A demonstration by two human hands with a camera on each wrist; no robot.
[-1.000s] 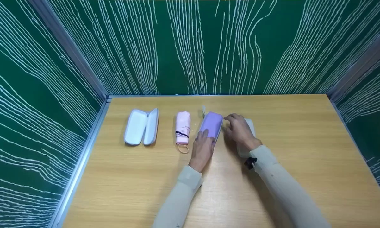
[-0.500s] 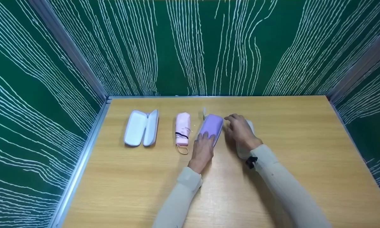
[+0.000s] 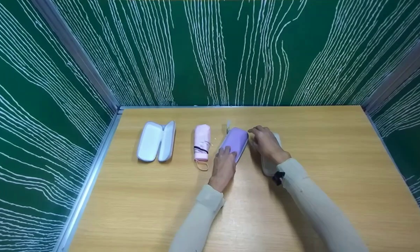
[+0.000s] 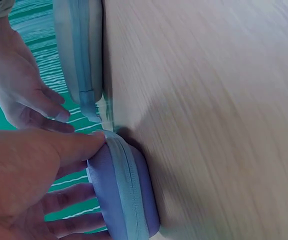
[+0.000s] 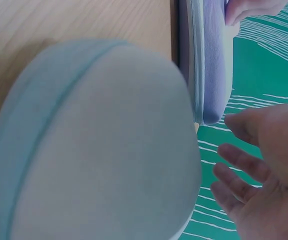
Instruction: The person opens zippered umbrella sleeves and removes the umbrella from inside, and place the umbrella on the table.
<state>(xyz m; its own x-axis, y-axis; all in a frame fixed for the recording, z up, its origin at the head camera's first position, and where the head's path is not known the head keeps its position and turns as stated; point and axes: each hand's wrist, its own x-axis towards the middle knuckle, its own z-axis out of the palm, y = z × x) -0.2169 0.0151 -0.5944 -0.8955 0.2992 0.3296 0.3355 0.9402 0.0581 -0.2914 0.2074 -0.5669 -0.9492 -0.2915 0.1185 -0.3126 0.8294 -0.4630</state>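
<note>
Mid-frame, the purple case [image 3: 237,138] is seemingly steadied, grasped by the left hand [image 3: 223,168]; the right hand [image 3: 267,143], fingers loose, may be needed at its zip [image 4: 128,177]

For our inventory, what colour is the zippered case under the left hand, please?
The zippered case is purple, clearest in the head view.

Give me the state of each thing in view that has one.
White case, open
Pink umbrella, folded
Purple case, closed where its zip shows
Pale case, closed where its zip shows
Left hand, holding the purple case
Right hand, holding nothing
</note>
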